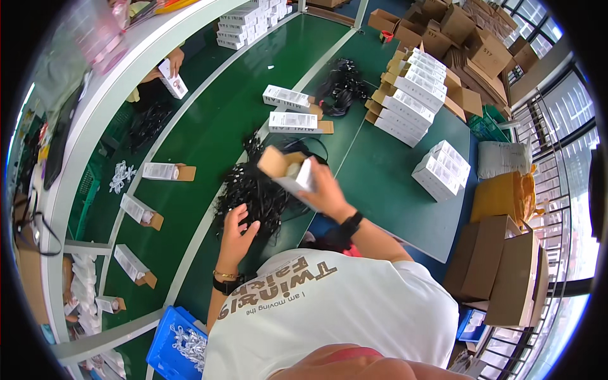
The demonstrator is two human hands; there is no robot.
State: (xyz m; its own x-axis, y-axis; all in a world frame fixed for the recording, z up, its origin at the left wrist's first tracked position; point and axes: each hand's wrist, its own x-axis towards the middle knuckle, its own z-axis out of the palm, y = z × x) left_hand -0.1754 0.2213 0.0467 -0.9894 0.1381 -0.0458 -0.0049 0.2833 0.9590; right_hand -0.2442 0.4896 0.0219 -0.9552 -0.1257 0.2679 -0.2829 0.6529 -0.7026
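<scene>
My right hand (329, 195) grips a small white carton (293, 183) above the green table; its brown cardboard flap stands open and something pale shows inside. Fingers apart, my left hand (237, 237) holds nothing and hovers at the near edge of a pile of black cables (244, 199). The carton is over the right side of that pile. Just beyond lie two more white cartons, one (293, 121) nearer and one (285, 97) farther, both with flaps open to the right. A second bundle of black cables (342, 87) rests behind them.
White cartons with open flaps (415, 95) stand in rows at the far right, near a stacked block of cartons (442, 171). Several cartons (161, 171) lie along the green conveyor (209, 136). Across it, another person's hand (175, 59) holds a carton. A blue bin (161, 354) sits lower left.
</scene>
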